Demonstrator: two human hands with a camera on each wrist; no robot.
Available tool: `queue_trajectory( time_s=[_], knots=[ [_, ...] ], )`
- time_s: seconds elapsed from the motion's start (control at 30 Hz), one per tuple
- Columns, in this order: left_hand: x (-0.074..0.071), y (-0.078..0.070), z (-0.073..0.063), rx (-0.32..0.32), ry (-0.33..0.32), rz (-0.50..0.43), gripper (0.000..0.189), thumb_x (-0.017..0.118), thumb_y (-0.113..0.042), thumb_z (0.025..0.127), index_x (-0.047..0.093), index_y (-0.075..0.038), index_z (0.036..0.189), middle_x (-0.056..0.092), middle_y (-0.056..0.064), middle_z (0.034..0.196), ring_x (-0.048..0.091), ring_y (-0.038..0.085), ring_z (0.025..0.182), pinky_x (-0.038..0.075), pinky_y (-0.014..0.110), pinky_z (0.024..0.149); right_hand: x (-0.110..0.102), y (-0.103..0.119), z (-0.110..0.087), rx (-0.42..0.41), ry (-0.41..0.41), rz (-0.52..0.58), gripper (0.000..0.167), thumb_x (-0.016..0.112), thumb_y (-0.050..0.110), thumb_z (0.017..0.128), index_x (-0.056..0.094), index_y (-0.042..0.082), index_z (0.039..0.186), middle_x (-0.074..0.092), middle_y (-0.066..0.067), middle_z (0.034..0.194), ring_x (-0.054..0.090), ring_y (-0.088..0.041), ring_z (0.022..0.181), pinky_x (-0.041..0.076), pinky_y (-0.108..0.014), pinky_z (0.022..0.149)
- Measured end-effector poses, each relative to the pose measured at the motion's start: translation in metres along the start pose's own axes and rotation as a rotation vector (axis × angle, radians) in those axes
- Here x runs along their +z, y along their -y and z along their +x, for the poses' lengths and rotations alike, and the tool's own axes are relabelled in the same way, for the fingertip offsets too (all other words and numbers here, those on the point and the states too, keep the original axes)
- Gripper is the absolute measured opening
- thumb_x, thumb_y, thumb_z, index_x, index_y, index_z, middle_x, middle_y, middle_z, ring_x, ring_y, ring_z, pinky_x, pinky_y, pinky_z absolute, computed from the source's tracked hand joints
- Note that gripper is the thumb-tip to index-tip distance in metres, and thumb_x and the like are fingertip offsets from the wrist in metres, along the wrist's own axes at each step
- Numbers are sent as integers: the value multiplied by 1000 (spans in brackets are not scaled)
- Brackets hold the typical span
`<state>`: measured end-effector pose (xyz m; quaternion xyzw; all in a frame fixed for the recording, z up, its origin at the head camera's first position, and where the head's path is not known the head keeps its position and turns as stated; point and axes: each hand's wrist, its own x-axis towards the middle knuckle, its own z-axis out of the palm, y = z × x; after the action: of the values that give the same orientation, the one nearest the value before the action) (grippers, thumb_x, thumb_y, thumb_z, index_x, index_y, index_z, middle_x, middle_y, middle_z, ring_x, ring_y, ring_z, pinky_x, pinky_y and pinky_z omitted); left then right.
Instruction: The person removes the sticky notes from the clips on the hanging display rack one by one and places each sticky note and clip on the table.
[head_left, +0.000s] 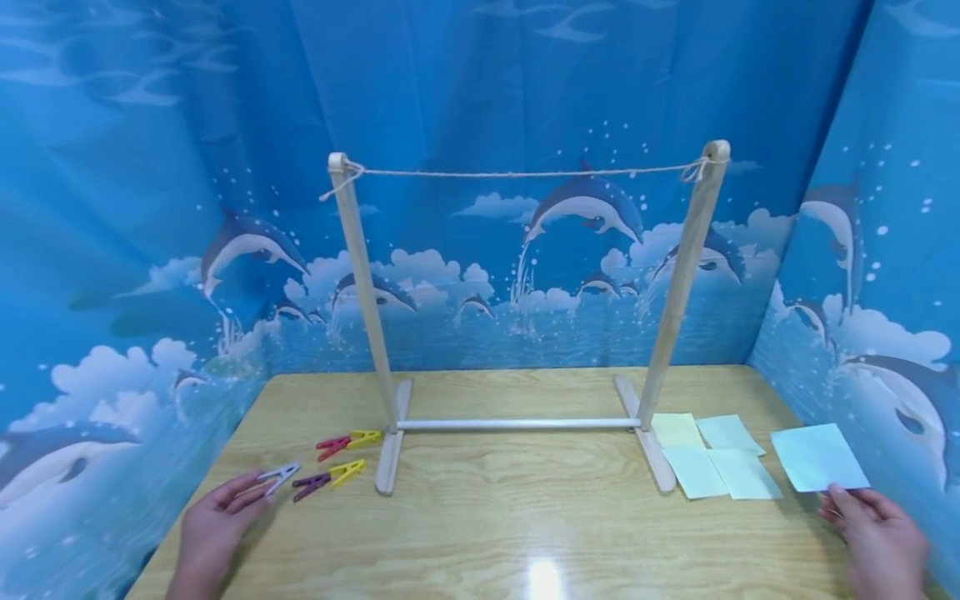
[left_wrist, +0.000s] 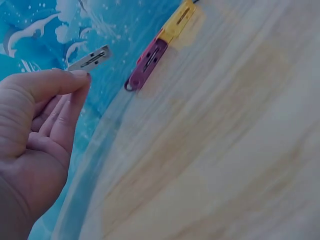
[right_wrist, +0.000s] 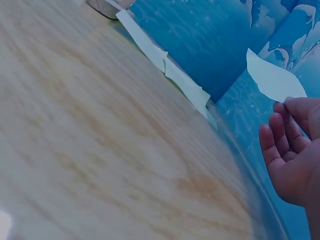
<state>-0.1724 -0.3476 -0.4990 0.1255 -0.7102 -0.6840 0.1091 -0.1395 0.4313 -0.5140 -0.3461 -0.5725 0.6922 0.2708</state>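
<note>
At the left of the table, my left hand (head_left: 217, 521) pinches a white clothespin (head_left: 281, 475) between thumb and fingertips; the left wrist view shows this clothespin (left_wrist: 91, 58) raised beside the others. Near it lie a purple clothespin (head_left: 312, 483), a red one (head_left: 333, 447) and two yellow clothespins (head_left: 348, 472). On the right, my right hand (head_left: 877, 529) pinches a light blue paper square (head_left: 819, 458) by its lower edge. In the right wrist view that sheet (right_wrist: 274, 80) curves up from the thumb and finger. Several pale sticky notes (head_left: 746, 475) lie left of this hand.
A wooden stand (head_left: 517, 424) is set toward the back of the table (head_left: 480, 517), a string (head_left: 517, 175) tied between its two posts. Its right foot (head_left: 656, 458) stands right beside the notes. Blue dolphin-print curtains (head_left: 465, 92) enclose the back and sides.
</note>
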Motion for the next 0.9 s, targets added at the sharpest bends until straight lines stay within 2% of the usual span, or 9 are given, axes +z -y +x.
queue_trajectory(
  time_s=[0.17,0.3,0.4,0.53,0.67,0.73,0.9],
  knots=[
    [-7,4,9,-31,45,77,42,79,0,79,69,-7,118,74,-13,88,68,-2,81,52,11,74,-2,0,5,52,30,-83,12,67,23,93,60,13,91,63,16,64,62,-1,57,53,-20,48],
    [-7,4,15,-76,49,199,53,82,-7,77,62,-1,126,73,-14,90,67,-4,82,48,6,75,-3,1,5,85,35,-106,12,63,19,96,58,11,88,62,15,63,61,-1,56,54,-20,51],
    [-8,5,18,-117,58,284,64,84,-13,77,55,1,132,73,-13,94,66,-5,84,43,3,75,-3,2,4,88,23,-130,13,61,16,96,60,15,84,60,16,63,61,-1,55,55,-20,51],
    [-8,5,22,-143,68,335,71,84,-16,77,49,3,136,74,-10,96,66,-5,85,40,2,74,0,5,5,102,29,-171,17,62,16,96,61,23,81,59,17,65,62,-2,56,56,-21,53],
    [-8,5,24,-134,71,358,70,83,-14,78,49,4,136,74,-7,97,66,-5,83,43,4,73,-1,10,5,129,77,-162,6,63,16,95,59,19,91,61,16,66,65,-4,59,57,-22,57],
    [-8,6,25,-121,75,361,70,83,-13,78,49,5,136,74,-6,98,66,-5,82,46,6,73,-1,11,6,136,86,-178,6,63,17,95,57,14,96,62,15,65,65,-5,58,57,-23,57],
    [-8,6,25,-86,74,366,68,81,-8,78,48,8,135,73,-10,97,65,-5,80,49,9,74,5,9,10,89,73,-369,24,61,17,95,55,0,112,60,16,59,64,-6,54,55,-24,50]
  ],
)
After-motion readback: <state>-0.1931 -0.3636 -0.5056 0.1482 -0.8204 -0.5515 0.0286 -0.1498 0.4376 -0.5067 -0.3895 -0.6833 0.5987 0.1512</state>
